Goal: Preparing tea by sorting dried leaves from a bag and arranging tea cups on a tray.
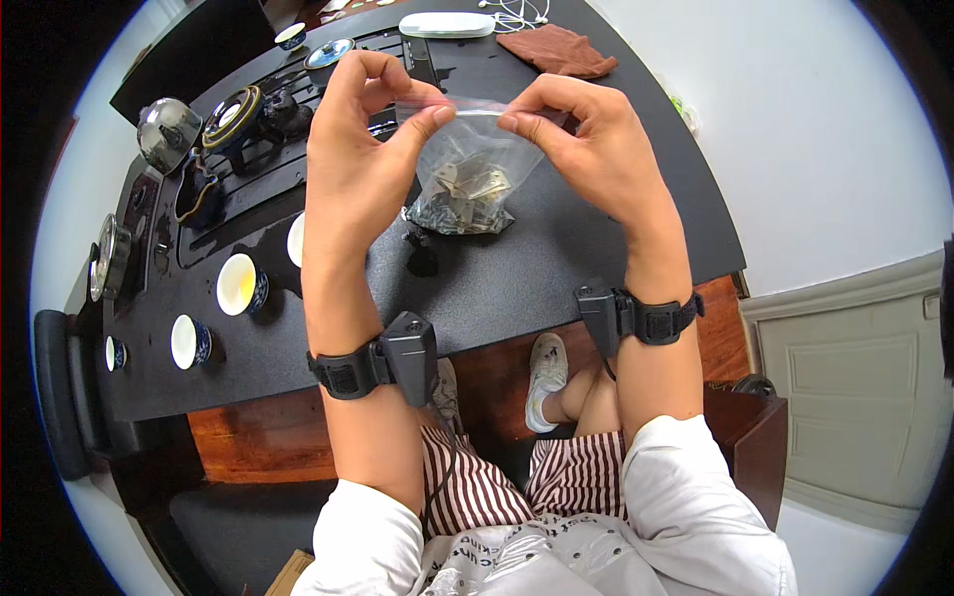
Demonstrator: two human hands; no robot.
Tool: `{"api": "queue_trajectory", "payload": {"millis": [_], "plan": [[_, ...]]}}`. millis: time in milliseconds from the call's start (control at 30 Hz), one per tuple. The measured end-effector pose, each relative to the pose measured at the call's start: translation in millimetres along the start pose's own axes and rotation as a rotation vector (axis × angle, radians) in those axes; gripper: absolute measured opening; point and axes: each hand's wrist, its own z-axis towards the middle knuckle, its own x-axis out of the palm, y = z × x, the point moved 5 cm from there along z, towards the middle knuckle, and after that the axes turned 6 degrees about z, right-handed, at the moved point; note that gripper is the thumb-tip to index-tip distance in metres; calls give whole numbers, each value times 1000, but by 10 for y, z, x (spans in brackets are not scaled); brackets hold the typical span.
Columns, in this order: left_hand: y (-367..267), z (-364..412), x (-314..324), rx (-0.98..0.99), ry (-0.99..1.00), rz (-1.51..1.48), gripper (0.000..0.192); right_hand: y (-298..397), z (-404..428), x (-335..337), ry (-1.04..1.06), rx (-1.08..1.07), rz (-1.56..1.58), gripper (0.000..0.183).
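Observation:
A clear plastic zip bag (477, 141) stands upright on the black tea table (522, 276), its top edge between my two hands. Inside it lie metal hinges or plates (473, 182), with small dark pieces, perhaps screws, at the bottom. My left hand (373, 127) pinches the left part of the zip strip between thumb and forefinger. On the right part, my right hand (581, 134) pinches the strip the same way. Whether the seal is closed along its whole length, I cannot tell. Each forearm bears a strapped black device.
White-and-blue cups (242, 284), one holding yellow liquid, stand at the left. Behind them a wet slatted tea tray (253, 201) carries a lidded pot (232, 119) and a dark pitcher (195, 190). A brown cloth (555, 51), a white case (447, 24) and white cables (518, 15) lie at the far edge.

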Motion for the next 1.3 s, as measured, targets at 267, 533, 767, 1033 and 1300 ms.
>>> {"api": "queue_trajectory", "payload": {"millis": [267,533,767,1033,1300], "plan": [[-90,-15,61,-4,61,14,38,51,8,100,-19,-3,136,14],[-57,-10,75,36,73,-23,38,84,20,116,45,-22,79,15],[-90,-9,57,-30,19,-27,40,73,23,97,-14,-16,113,16],[-27,-2,-66,2,-25,12,35,29,6,9,23,88,10,18],[20,-2,-76,-115,-77,-71,35,22,15,13,-17,-2,-26,19]]}}
